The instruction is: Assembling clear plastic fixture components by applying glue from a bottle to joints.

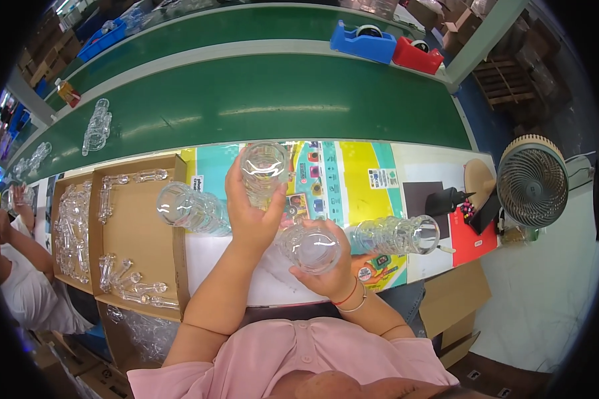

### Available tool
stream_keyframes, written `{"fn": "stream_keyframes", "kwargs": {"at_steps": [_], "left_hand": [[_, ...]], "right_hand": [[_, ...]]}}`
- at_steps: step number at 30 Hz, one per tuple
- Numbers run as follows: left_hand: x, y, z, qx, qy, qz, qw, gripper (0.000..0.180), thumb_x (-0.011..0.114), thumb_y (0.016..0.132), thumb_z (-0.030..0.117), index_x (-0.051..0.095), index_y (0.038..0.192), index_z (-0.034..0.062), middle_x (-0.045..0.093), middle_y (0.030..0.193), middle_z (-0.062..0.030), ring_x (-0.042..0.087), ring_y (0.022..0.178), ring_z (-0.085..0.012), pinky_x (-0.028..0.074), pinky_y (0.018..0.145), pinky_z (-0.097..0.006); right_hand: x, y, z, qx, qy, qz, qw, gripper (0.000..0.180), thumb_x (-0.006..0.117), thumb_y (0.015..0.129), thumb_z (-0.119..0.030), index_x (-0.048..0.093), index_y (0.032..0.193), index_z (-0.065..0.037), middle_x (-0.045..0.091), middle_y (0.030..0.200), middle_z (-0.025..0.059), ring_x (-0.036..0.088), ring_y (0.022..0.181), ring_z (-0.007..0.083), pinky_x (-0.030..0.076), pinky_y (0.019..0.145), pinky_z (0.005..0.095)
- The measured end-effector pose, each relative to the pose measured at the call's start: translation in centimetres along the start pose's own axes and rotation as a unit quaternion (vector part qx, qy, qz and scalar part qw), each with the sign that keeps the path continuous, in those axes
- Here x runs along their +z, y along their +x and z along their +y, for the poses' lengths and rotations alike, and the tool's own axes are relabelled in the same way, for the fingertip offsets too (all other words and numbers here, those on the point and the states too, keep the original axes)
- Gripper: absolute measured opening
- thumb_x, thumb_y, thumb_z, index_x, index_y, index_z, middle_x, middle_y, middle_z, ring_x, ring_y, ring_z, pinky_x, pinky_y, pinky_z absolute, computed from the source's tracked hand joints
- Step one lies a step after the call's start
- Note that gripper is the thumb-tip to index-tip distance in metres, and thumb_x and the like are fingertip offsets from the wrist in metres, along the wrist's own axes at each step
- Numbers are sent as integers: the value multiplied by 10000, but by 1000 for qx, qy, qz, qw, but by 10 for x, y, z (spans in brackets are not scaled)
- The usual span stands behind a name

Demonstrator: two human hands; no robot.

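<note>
The left hand (254, 216) was wrapped around one bumpy clear glass (264, 166) over the middle of the table (203, 266). The right hand (333, 284) was wrapped around a second glass (311, 251), closer to the table's near edge. A third glass (196, 211) was just beside a brown box (143, 219) on the left, which had little clear pieces (73, 229) in it. A fourth glass (400, 236) was toward the table's right edge. A round fan (532, 179) was near that edge.
</note>
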State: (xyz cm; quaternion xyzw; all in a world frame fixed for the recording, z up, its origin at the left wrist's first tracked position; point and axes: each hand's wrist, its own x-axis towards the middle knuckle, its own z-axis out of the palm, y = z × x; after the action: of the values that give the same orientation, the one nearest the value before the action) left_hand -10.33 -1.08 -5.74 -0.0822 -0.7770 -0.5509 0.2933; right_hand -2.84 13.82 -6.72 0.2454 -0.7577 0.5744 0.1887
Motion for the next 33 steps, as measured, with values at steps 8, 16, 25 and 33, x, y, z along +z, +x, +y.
{"fn": "stream_keyframes", "kwargs": {"at_steps": [8, 16, 25, 33], "left_hand": [[-2, 1, 7, -4, -3, 1, 1000, 673, 673, 753, 80, 316, 1315, -24, 419, 1258, -167, 455, 1151, -258, 368, 965, -358], [3, 2, 10, -26, -31, 20, 999, 653, 671, 762, 99, 325, 1304, -16, 439, 1228, -156, 471, 1119, -246, 374, 951, -349], [-2, -4, -9, -39, 24, 40, 998, 689, 687, 759, 165, 307, 1305, -14, 414, 1239, -198, 428, 1155, -314, 338, 978, -404], [3, -5, -11, 11, 19, 50, 999, 671, 629, 809, 309, 312, 1313, 1, 456, 1221, -192, 379, 1192, -353, 206, 1051, -480]], "right_hand": [[-2, 2, 0, -21, -7, -30, 999, 912, 787, 679, -152, 194, 1358, -17, 455, 1212, 216, 508, 1101, 303, 422, 922, 400], [-6, 3, -2, -18, -13, -35, 999, 921, 793, 676, -168, 193, 1358, -16, 454, 1209, 212, 517, 1085, 299, 431, 910, 388], [1, 3, 5, -24, -11, -26, 999, 895, 772, 712, -212, 187, 1350, 13, 477, 1193, 212, 535, 1054, 280, 435, 901, 371], [3, -6, 0, 41, 61, 16, 997, 910, 711, 761, -367, 165, 1361, 46, 412, 1243, 171, 455, 1130, 259, 374, 962, 365]]}}
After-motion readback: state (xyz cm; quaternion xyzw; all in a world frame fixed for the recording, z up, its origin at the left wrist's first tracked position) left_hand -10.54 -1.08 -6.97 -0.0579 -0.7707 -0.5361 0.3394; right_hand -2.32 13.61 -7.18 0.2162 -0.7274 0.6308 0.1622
